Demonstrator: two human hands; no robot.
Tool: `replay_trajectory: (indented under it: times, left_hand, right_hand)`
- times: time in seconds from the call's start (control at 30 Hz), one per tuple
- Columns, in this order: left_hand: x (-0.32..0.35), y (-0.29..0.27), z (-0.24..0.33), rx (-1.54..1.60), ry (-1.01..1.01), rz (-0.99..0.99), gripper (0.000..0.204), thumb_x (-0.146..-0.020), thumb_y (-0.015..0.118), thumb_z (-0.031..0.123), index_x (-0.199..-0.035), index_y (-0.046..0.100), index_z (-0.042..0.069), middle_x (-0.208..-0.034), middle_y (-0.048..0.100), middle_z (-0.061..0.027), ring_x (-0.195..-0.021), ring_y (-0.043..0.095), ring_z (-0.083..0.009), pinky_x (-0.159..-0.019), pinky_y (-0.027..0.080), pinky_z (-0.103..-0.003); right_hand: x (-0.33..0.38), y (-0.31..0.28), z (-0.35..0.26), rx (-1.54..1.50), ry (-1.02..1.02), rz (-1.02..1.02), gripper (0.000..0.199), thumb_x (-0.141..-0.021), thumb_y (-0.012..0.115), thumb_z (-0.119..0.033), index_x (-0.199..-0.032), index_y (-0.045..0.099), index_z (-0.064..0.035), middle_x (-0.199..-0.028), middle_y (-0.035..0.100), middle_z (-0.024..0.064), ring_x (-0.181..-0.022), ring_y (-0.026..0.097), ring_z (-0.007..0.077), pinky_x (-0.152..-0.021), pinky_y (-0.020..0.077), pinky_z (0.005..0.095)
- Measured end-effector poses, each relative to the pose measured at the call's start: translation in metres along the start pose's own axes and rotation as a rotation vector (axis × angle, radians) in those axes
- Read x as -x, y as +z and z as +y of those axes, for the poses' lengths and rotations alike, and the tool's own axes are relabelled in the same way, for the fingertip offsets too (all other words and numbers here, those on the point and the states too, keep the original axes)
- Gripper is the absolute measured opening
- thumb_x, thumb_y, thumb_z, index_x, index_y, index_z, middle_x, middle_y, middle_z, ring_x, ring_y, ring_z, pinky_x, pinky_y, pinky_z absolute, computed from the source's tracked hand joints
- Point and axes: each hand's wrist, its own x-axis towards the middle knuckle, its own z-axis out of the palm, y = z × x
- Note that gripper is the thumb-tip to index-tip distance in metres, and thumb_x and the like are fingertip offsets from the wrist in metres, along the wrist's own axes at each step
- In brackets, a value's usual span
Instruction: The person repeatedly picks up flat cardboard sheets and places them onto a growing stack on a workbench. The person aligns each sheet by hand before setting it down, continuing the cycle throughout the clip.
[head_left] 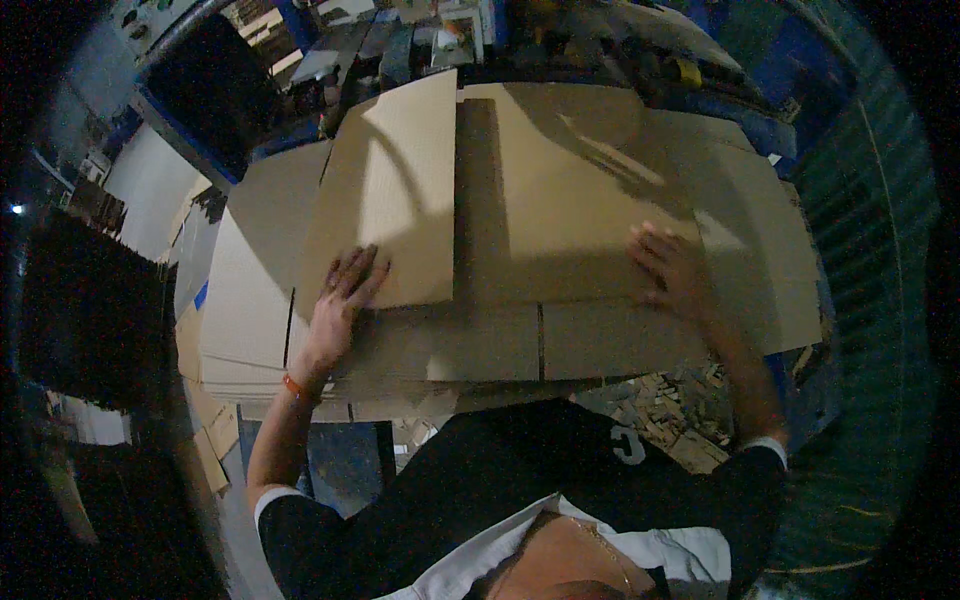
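Note:
A brown cardboard box blank [580, 200] lies flat across the top of a stack of cardboard sheets [480, 345]. Its left panel [415, 190] is folded inward, with the straight free edge slightly raised and casting a shadow on the middle. My left hand [350, 290] rests open on the near left corner of that panel, fingers spread. An orange band [292, 386] circles the left wrist. On the blank's right side lies my right hand [672, 268], fingers stretched out and apart on the board near its fold.
Behind the stack stands a machine [440, 50] with blue frame parts, close to the blank's far edge. Cardboard scraps [670, 410] litter the floor below the near edge. A green ribbed surface [880, 300] runs along the right, and a dark stack [90, 310] stands at the left.

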Motion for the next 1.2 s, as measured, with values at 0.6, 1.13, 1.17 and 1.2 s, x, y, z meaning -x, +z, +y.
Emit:
replay_trajectory:
  times: [0.6, 1.13, 1.17, 1.2]
  left_hand:
    - [-0.041, -0.008, -0.105, -0.109, -0.672, 0.408, 0.065, -0.085, 0.064, 0.038, -0.130, 0.042, -0.003, -0.132, 0.044, -0.0270, -0.119, 0.046, -0.0391, -0.100, 0.037, -0.043]
    - [0.158, -0.029, -0.120, 0.723, -0.754, 1.093, 0.048, -0.090, 0.053, 0.025, -0.132, 0.043, 0.005, -0.127, 0.051, -0.0171, -0.115, 0.050, -0.0258, -0.097, 0.040, -0.036]
    - [0.161, -0.029, -0.127, 0.853, -0.590, 1.058, 0.045, -0.091, 0.052, 0.024, -0.131, 0.044, 0.005, -0.127, 0.052, -0.0163, -0.116, 0.049, -0.0243, -0.097, 0.039, -0.036]
    - [0.161, -0.031, -0.134, 1.038, -0.688, 1.083, 0.043, -0.091, 0.051, 0.023, -0.130, 0.046, 0.004, -0.125, 0.053, -0.0156, -0.115, 0.050, -0.0231, -0.097, 0.039, -0.036]
  right_hand:
    - [0.012, 0.024, 0.106, -0.716, 0.830, 0.665, 0.040, -0.084, 0.061, -0.032, -0.117, 0.057, -0.0087, -0.121, 0.054, 0.0130, -0.100, 0.055, 0.0268, -0.086, 0.0457, 0.0395]
    - [0.144, -0.101, 0.071, -0.606, 0.607, 1.577, 0.064, -0.081, 0.062, -0.010, -0.136, 0.031, 0.0022, -0.132, 0.045, 0.0148, -0.116, 0.047, 0.0272, -0.099, 0.0358, 0.0396]
    - [0.129, -0.119, 0.050, -0.565, 0.519, 1.573, 0.069, -0.080, 0.062, -0.011, -0.138, 0.028, 0.0033, -0.135, 0.043, 0.0157, -0.118, 0.045, 0.0280, -0.101, 0.0335, 0.0403]
    - [0.119, -0.130, 0.026, -0.478, 0.531, 1.581, 0.069, -0.080, 0.063, -0.010, -0.138, 0.029, 0.0029, -0.135, 0.043, 0.0162, -0.118, 0.045, 0.0282, -0.101, 0.0343, 0.0411]
